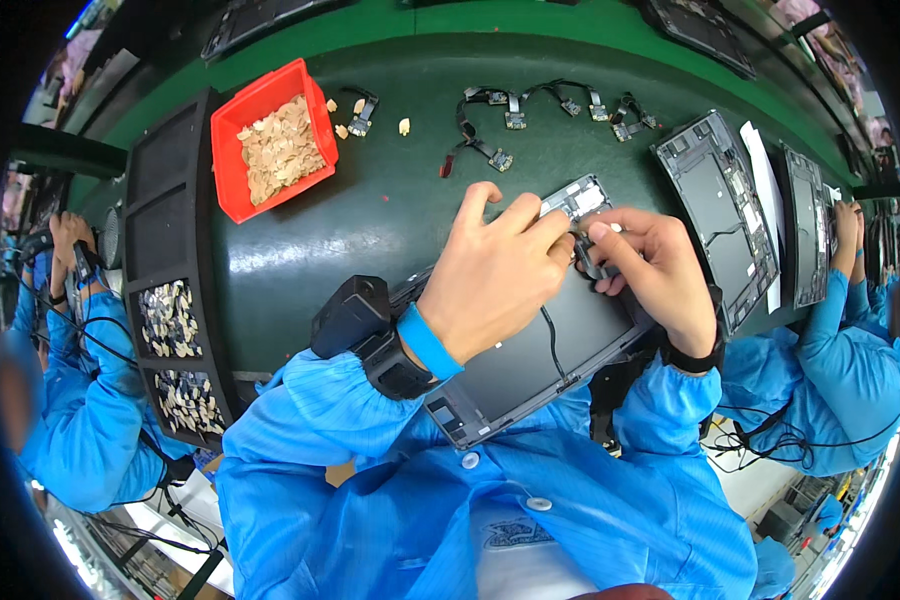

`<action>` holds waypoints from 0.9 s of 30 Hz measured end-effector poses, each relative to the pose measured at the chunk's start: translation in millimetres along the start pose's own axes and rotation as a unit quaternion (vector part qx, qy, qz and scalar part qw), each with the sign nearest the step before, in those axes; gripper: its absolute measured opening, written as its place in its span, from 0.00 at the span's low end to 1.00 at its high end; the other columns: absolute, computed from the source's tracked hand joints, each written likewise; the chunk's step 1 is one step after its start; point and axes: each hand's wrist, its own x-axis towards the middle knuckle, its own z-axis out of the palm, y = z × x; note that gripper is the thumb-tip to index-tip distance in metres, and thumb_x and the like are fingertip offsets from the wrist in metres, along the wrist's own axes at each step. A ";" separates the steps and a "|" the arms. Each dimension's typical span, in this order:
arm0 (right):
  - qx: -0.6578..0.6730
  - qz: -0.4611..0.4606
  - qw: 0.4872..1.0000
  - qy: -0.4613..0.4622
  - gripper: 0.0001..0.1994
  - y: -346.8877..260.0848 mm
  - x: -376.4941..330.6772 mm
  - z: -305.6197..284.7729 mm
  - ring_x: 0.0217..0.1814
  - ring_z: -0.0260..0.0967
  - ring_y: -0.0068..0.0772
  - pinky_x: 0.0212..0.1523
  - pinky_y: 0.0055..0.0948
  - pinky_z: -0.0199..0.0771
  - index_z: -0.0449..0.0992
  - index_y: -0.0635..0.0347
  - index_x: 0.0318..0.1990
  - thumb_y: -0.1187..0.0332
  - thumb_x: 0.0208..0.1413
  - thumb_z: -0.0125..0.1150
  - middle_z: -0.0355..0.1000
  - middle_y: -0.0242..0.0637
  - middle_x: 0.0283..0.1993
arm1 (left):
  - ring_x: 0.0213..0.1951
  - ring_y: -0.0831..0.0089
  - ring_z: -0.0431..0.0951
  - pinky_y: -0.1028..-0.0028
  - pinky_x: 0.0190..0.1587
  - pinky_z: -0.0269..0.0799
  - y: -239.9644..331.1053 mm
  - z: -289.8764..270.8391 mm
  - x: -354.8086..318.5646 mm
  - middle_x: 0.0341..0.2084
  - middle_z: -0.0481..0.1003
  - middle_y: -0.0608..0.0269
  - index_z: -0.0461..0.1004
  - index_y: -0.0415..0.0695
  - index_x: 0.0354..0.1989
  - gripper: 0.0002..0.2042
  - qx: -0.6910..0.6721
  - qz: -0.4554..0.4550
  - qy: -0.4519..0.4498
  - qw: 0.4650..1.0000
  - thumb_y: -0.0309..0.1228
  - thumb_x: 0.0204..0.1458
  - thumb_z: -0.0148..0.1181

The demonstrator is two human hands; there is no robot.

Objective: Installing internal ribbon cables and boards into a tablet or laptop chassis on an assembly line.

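A dark grey device housing (530,365), its inside exposed, lies at a slant in front of me with a black cable across it. My left hand (500,270) reaches over its far part, fingers curled and closed; their tips are partly hidden, so what they hold cannot be made out. Beside them, my right hand (660,270) pinches a small dark cable part (590,262) between thumb and fingers, above the housing. A silvery board area (577,198) of the housing shows just beyond both hands.
A red bin (223,150) of small tan pieces stands far left, beside a black compartment tray (157,235) holding small parts. Several cable assemblies (515,115) lie at the back. Another housing (710,190) lies right. Co-workers in blue sit on both sides.
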 end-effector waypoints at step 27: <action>0.149 -0.151 0.969 0.124 0.11 68.3 18.3 -33.0 0.39 0.76 0.22 0.42 0.23 0.77 0.78 0.70 0.51 0.72 0.70 0.54 0.79 0.37 0.39 | 0.40 0.70 0.80 0.68 0.46 0.69 26.3 12.9 37.2 0.36 0.81 0.67 0.85 0.45 0.36 0.08 -0.192 0.044 0.006 0.980 0.27 0.47 0.71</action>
